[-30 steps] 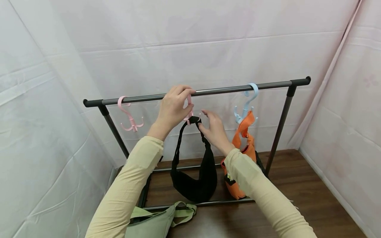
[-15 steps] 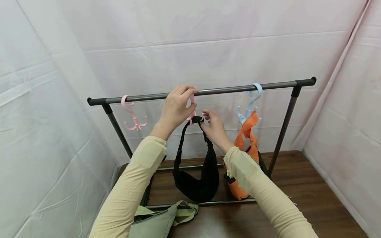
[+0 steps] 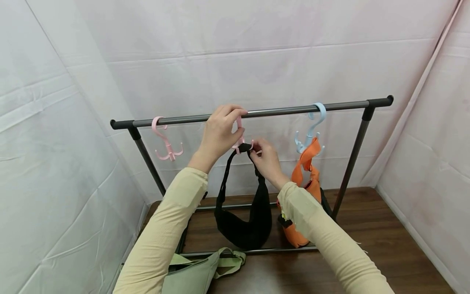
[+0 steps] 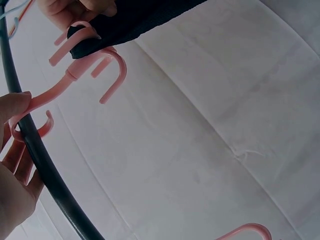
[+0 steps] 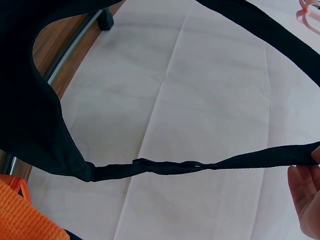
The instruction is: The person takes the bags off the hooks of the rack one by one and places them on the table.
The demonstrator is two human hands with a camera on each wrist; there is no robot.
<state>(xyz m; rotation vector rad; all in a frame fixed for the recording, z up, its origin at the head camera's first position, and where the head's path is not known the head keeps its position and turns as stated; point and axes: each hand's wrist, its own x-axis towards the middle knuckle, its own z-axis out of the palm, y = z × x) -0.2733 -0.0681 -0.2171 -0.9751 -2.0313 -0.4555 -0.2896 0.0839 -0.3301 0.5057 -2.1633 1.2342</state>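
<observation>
A black bag (image 3: 244, 232) hangs by its strap (image 4: 135, 25) from the prongs of the middle pink hook (image 4: 82, 65), which sits over the rack's rail (image 3: 279, 111). With thumb and fingers my left hand (image 3: 221, 130) pinches this hook's stem close to the rail. My right hand (image 3: 267, 160) pinches the strap just right of the prongs; the right wrist view has only part of those fingers (image 5: 304, 192) at its edge. In the left wrist view the strap lies across a prong, with the right fingers touching close by.
A second pink hook (image 3: 169, 149) hangs at the rail's left. On the right, a blue hook (image 3: 310, 130) bears an orange bag (image 3: 312, 185). Below lies a green bag (image 3: 192, 273) on the wooden floor (image 3: 367, 241). White curtains (image 3: 257, 73) surround the rack.
My right fingers have closed in on the strap beside the prongs and now pinch it. My left hand stays at the hook. The whole view has shifted slightly.
</observation>
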